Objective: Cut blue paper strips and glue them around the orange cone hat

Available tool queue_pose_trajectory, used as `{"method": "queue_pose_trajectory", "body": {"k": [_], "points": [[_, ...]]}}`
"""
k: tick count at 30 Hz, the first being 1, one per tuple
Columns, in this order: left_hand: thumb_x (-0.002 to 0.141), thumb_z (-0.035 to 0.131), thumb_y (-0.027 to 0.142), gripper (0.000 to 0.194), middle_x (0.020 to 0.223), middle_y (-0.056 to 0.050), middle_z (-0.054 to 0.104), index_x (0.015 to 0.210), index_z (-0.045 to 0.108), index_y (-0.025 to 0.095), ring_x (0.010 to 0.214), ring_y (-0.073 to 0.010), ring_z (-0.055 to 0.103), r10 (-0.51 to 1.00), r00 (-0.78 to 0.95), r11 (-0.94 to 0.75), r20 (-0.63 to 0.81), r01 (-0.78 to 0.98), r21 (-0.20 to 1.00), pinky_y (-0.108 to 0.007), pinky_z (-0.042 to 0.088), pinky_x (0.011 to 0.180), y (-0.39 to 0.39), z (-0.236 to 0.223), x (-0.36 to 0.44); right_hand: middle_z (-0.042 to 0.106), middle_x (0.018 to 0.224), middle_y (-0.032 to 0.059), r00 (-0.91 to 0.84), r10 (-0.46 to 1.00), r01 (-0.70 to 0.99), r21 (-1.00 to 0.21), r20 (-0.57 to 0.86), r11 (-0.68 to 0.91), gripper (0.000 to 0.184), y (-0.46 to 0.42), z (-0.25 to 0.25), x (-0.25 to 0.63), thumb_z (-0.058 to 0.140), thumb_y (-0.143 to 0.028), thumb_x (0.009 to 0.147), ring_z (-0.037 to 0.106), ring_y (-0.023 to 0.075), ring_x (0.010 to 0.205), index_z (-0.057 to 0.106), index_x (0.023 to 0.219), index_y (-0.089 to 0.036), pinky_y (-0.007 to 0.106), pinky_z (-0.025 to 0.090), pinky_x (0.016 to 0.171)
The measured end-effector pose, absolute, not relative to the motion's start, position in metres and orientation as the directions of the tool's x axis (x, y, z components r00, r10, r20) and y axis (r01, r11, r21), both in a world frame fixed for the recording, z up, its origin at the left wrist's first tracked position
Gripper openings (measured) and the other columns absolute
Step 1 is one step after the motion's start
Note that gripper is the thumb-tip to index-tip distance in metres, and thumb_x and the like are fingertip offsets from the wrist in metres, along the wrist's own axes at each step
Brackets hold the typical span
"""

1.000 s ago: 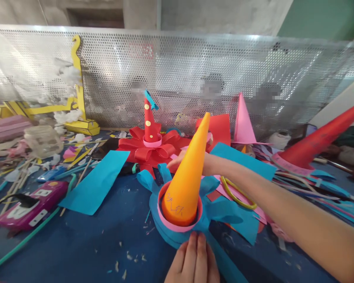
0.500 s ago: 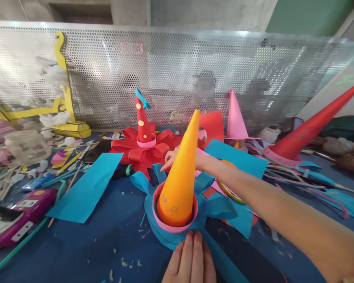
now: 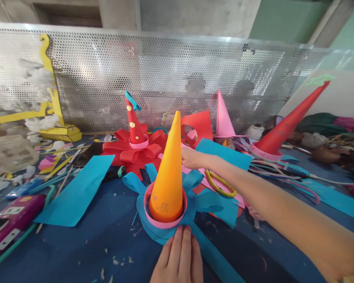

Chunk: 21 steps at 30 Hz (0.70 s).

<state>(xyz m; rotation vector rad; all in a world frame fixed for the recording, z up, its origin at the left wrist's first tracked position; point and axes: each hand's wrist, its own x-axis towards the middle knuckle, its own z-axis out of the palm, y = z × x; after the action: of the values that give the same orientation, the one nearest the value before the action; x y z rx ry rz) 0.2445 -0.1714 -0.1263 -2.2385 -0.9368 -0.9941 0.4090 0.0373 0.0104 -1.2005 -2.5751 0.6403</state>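
An orange paper cone with pen marks stands upright inside a pink paper ring on a blue paper brim. Blue paper loops stick out around the brim. My left hand lies on the brim's near edge, fingers stretched out side by side; its thumb is hidden. From the right, my right hand reaches behind the cone. The cone covers its fingertips, so whether it pinches anything does not show. Behind stands a red dotted cone on a red looped base.
Blue sheets lie on either side. A yellow ring, a pink cone and a leaning red cone are farther right. A purple glue gun and a jar sit left. A perforated metal screen closes off the back.
The view has shifted, moving the scene left. My right hand has moved to the right along the far side of the cone, and its fingertips are now hidden. My left hand stays on the brim.
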Motion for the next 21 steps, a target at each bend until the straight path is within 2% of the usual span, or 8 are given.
{"method": "queue_pose_trajectory", "body": {"k": [3, 6, 10, 13, 15, 17, 21], "points": [[0.092, 0.039, 0.010, 0.032, 0.114, -0.006, 0.071, 0.113, 0.063, 0.013, 0.104, -0.0214, 0.065, 0.402, 0.533, -0.637, 0.744, 0.747, -0.191, -0.029, 0.049, 0.089, -0.174, -0.124, 0.240, 0.064, 0.112, 0.0071, -0.634, 0.773, 0.705, -0.408, 0.002, 0.580, 0.023, 0.032, 0.014, 0.412, 0.059, -0.034, 0.093, 0.061, 0.0206, 0.100, 0.064, 0.106, -0.015, 0.042, 0.050, 0.089], [0.093, 0.040, 0.014, 0.031, 0.117, -0.007, 0.070, 0.116, 0.062, 0.013, 0.108, -0.0227, 0.063, 0.425, 0.537, -0.636, 0.729, 0.750, -0.182, -0.030, 0.048, 0.092, -0.175, -0.126, 0.241, 0.065, 0.110, 0.0066, -0.614, 0.789, 0.743, -0.354, -0.023, 0.568, 0.021, 0.023, 0.022, 0.417, 0.059, -0.032, 0.092, 0.062, 0.0198, 0.098, 0.065, 0.101, -0.014, 0.040, 0.051, 0.086], [0.095, 0.045, 0.029, 0.033, 0.120, -0.010, 0.068, 0.119, 0.060, 0.012, 0.111, -0.0243, 0.061, 0.449, 0.573, -0.655, 0.686, 0.733, -0.184, -0.031, 0.047, 0.093, -0.177, -0.124, 0.239, 0.069, 0.093, 0.0039, -0.578, 0.812, 0.790, -0.300, -0.078, 0.534, 0.018, 0.008, 0.031, 0.430, 0.059, -0.027, 0.092, 0.064, 0.0169, 0.089, 0.067, 0.081, -0.014, 0.036, 0.051, 0.083], [0.092, 0.049, 0.046, 0.046, 0.122, -0.013, 0.067, 0.120, 0.060, 0.010, 0.113, -0.0261, 0.060, 0.457, 0.605, -0.677, 0.651, 0.712, -0.187, -0.032, 0.047, 0.093, -0.178, -0.118, 0.236, 0.070, 0.089, 0.0039, -0.563, 0.821, 0.807, -0.279, -0.097, 0.520, 0.013, -0.002, 0.033, 0.438, 0.058, -0.013, 0.088, 0.064, 0.0175, 0.089, 0.069, 0.081, -0.014, 0.036, 0.050, 0.083], [0.088, 0.049, 0.058, 0.061, 0.122, -0.016, 0.066, 0.120, 0.060, 0.008, 0.114, -0.0281, 0.059, 0.454, 0.623, -0.698, 0.637, 0.693, -0.180, -0.033, 0.047, 0.093, -0.178, -0.114, 0.234, 0.072, 0.093, 0.0042, -0.555, 0.827, 0.811, -0.271, -0.083, 0.518, 0.026, -0.008, 0.034, 0.442, 0.051, 0.001, 0.080, 0.064, 0.0179, 0.091, 0.072, 0.083, -0.015, 0.033, 0.049, 0.084], [0.084, 0.047, 0.067, 0.072, 0.124, -0.018, 0.064, 0.122, 0.059, 0.007, 0.114, -0.0297, 0.060, 0.456, 0.640, -0.719, 0.619, 0.675, -0.168, -0.034, 0.047, 0.092, -0.179, -0.111, 0.233, 0.072, 0.097, 0.0034, -0.549, 0.834, 0.813, -0.266, -0.053, 0.518, 0.043, -0.016, 0.036, 0.445, 0.043, 0.007, 0.070, 0.064, 0.0182, 0.092, 0.075, 0.086, -0.017, 0.029, 0.047, 0.084], [0.080, 0.048, 0.072, 0.079, 0.129, -0.020, 0.061, 0.124, 0.058, 0.007, 0.116, -0.0311, 0.059, 0.514, 0.630, -0.716, 0.583, 0.689, -0.114, -0.037, 0.047, 0.094, -0.184, -0.106, 0.233, 0.070, 0.094, 0.0022, -0.587, 0.808, 0.788, -0.268, -0.058, 0.554, 0.049, -0.039, 0.041, 0.452, 0.039, 0.006, 0.062, 0.063, 0.0168, 0.084, 0.076, 0.079, -0.020, 0.026, 0.047, 0.078]]}}
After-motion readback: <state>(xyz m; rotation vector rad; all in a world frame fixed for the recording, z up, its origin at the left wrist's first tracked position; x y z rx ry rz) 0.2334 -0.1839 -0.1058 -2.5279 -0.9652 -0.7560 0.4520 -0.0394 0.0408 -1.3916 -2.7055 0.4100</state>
